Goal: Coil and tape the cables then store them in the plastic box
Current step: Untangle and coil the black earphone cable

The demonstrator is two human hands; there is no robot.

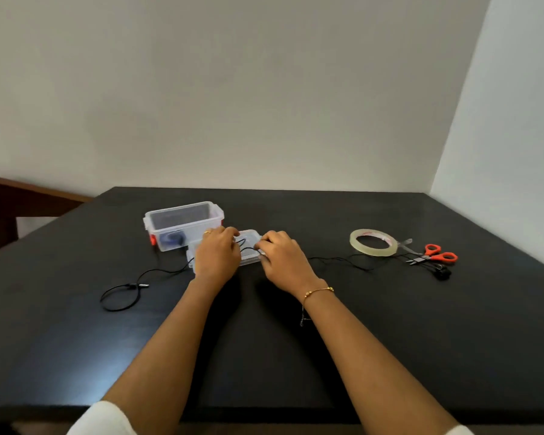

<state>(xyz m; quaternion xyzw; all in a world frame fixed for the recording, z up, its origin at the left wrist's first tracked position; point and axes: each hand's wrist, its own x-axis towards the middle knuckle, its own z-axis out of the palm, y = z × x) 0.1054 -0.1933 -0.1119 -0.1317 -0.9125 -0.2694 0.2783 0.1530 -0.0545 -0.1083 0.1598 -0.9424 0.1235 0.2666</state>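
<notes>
A thin black cable [120, 296] runs across the dark table, looped at the left with a plug near its end, and stretching right toward a black end piece [442, 273]. My left hand [216, 253] and my right hand [280, 253] both pinch the cable's middle above the clear lid [250, 246]. The clear plastic box [182, 224] with red latches stands open behind my left hand, a dark blue coiled cable [171, 239] inside it. A roll of clear tape [373, 242] lies to the right.
Orange-handled scissors [434, 255] lie right of the tape roll. The black table [296, 340] meets a wall at its back and right. A brown wooden piece of furniture [10, 199] stands at the far left.
</notes>
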